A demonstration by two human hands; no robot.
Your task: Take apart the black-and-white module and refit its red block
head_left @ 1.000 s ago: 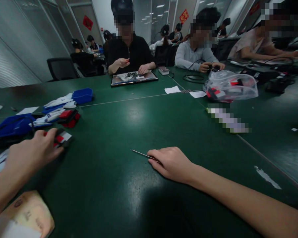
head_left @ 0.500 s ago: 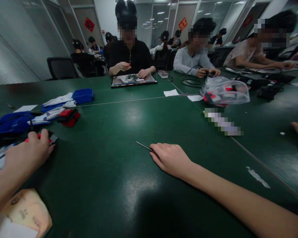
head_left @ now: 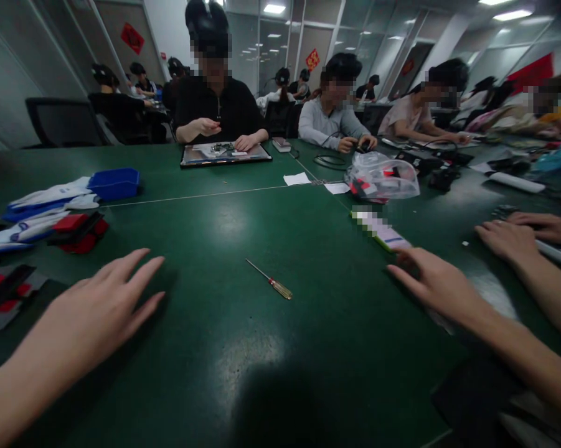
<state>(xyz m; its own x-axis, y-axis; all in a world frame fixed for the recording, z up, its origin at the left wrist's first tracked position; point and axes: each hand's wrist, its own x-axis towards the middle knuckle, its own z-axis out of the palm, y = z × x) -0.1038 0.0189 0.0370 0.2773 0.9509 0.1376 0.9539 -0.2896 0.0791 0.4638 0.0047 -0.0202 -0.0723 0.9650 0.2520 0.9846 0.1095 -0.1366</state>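
Note:
A screwdriver (head_left: 279,288) with a clear yellowish handle and thin shaft lies on the green table (head_left: 205,249) between my hands, touched by neither. My left hand (head_left: 105,305) hovers over the table at left, fingers spread, holding nothing. Behind it lie red and black blocks (head_left: 4,295). My right hand (head_left: 432,283) is at the near end of a flat, green-edged, phone-like thing (head_left: 386,236), partly blurred out. Its thumb and fingers are apart; whether the fingertips touch that thing, I cannot tell.
Another red and black block (head_left: 77,231), white gloves (head_left: 37,224) and a blue tray (head_left: 116,185) lie at left. A clear plastic bag (head_left: 387,177) holds red items. Opposite, a person works at a flat panel (head_left: 226,159). A neighbour's hands (head_left: 509,239) rest at right.
My right hand has let go of the screwdriver and moved right to the green-edged thing. My left hand has come off the red and black block and moved right. The view has turned right.

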